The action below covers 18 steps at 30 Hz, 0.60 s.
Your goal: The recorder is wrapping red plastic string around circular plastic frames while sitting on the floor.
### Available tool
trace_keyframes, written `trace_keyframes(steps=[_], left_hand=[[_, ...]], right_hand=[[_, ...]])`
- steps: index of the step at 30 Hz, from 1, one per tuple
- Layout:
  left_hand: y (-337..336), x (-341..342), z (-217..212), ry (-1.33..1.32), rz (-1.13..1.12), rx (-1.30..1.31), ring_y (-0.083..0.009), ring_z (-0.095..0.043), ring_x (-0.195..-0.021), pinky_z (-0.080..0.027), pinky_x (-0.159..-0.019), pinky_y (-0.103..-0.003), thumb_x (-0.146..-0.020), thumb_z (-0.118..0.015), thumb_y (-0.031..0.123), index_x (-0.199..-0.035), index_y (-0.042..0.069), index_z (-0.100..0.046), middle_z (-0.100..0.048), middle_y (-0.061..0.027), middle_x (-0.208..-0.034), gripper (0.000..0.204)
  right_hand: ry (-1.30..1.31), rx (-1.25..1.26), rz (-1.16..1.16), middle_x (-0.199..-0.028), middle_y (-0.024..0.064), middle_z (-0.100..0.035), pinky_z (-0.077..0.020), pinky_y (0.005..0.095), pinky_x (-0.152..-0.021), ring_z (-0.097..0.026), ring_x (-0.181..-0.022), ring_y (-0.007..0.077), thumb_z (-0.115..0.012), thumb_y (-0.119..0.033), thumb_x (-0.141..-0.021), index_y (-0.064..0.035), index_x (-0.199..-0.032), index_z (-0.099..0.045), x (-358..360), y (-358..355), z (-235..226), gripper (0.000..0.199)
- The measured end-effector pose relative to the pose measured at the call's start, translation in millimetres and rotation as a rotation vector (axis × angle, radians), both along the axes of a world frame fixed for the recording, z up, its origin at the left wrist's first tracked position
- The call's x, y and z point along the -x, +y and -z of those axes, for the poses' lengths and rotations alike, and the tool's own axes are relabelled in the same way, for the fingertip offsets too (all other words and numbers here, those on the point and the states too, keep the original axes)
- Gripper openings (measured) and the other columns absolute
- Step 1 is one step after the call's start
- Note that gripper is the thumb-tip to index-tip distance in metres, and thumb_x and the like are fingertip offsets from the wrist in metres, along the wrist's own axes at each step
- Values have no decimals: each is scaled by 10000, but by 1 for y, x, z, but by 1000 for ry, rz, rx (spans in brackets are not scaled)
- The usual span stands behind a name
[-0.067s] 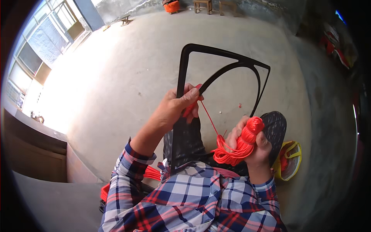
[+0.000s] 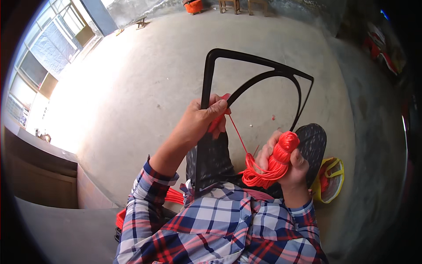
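A black frame (image 2: 246,56) with straight outer bars and a curved inner bar stands tilted over my lap. My left hand (image 2: 203,115) is closed round its left side, where the curved bar meets red cord (image 2: 216,122) wrapped there. The thumb presses on that spot. One thin strand runs from it down to a bundle of red cord (image 2: 281,160). My right hand (image 2: 295,172) grips this bundle near my right knee, fingers wrapped round it, loose loops hanging to the left. The frame's lower parts are partly hidden behind my hands and legs.
Beside my right leg a yellow-edged bag (image 2: 330,180) holds something red. More red cord (image 2: 174,196) lies by my left hip. Far off on the concrete floor stand an orange bucket (image 2: 193,6), a wooden stool (image 2: 229,6) and a small low stool (image 2: 140,23).
The frame's right corner has swung slightly to the right. Both hands keep their holds almost unmoved.
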State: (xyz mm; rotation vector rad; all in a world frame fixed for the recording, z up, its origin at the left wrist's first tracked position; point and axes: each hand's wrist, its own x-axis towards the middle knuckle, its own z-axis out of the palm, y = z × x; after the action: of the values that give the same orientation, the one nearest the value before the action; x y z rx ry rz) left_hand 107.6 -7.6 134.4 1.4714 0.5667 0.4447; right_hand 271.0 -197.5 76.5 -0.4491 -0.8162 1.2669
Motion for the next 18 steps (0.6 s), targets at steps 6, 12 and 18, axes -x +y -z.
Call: trace_keyframes(steps=[6, 12, 18], left_hand=[[2, 12, 5, -99, -16, -75, -119, -531, -473, -405, -457, -235, -971, -570, 281, -873, 25, -576, -586, -62, -591, 274], [-9, 20, -2, -60, 1, -163, -117, -582, -558, -445, -534, -231, -928, -631, 197, -953, -4, -602, -629, -55, -691, 204], [-13, 17, -4, -78, 32, -830, -262, -614, -948, -503, -849, -385, -828, -657, 53, -999, 6, -657, -587, -183, -1257, 177]], right_hand=[[298, 102, 175, -857, 143, -634, -483, 366, -753, -610, -779, 235, -546, -533, -935, -41, -1075, -529, -27, 3, 20, 512], [347, 201, 335, -1215, 197, -600, -401, 448, -1072, -546, -1203, 326, -512, -76, -877, -10, -1262, -515, -28, 32, 8, 390], [-321, 72, 279, -1060, 146, -678, -489, 291, -903, -645, -986, 162, -622, -43, -910, 40, -1397, -366, -3, 36, -63, 556]])
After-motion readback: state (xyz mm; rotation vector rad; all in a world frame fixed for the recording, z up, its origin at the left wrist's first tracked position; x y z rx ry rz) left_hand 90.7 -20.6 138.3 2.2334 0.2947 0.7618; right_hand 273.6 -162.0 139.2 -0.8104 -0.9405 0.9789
